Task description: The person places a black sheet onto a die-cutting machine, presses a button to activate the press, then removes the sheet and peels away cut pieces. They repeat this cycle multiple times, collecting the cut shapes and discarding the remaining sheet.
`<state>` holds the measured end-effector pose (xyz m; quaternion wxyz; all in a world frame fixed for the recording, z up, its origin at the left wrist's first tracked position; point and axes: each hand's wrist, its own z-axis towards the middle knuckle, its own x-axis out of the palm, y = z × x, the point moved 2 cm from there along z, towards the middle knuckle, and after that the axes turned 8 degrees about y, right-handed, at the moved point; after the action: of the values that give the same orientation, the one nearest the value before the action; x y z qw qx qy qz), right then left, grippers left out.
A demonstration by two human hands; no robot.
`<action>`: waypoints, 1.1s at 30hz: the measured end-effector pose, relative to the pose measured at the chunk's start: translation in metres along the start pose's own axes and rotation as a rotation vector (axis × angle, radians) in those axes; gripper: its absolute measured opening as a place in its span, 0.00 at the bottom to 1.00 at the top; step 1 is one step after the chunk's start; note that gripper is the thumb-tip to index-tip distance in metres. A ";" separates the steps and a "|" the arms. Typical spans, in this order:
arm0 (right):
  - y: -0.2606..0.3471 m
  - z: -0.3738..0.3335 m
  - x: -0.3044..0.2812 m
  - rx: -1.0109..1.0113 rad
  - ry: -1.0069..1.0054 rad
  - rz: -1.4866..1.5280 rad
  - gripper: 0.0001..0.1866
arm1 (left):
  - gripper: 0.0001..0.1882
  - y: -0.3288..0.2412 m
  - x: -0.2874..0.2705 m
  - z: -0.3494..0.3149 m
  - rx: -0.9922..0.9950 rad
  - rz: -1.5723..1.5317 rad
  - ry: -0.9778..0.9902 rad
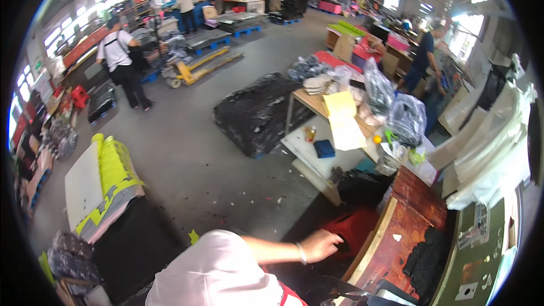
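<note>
Right in front of me, the person's left hand [318, 247], banded at the wrist, reaches out from a white sleeve [212, 272]; its fingers [338, 239] look loosely curled, though I cannot tell whether they grip anything. The right hand I can't see. Just beyond the left hand is a red plastic piece [360, 229], and to its right stands the red-brown table [378, 269], with crumpled black cloth [426, 266] on it. Farther off, a yellow sheet [343, 114] and folded blue cloth [324, 148] lie on a paler table [301, 141]. Past a black-wrapped stack [252, 110] sits a yellow pallet truck [201, 68], near a walker in a white top [118, 51].
</note>
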<state>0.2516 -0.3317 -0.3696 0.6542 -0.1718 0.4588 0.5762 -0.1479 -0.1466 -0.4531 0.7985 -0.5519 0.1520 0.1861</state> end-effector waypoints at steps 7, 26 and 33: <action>0.012 -0.007 -0.007 -0.074 0.217 0.135 0.15 | 0.22 0.135 -0.395 -0.342 -1.366 0.773 -1.022; 0.166 0.078 0.115 -0.694 0.516 0.189 0.13 | 0.24 -0.330 -0.430 -0.739 -3.087 0.670 -0.870; 0.161 0.066 0.037 -0.340 0.452 0.149 0.15 | 0.19 -0.011 -0.372 -0.480 -1.906 0.677 0.218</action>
<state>0.1280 -0.2149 -0.3158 0.4530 -0.3689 0.5010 0.6385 -0.4901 -0.6488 -0.4431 -0.0868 -0.9005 0.1606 0.3946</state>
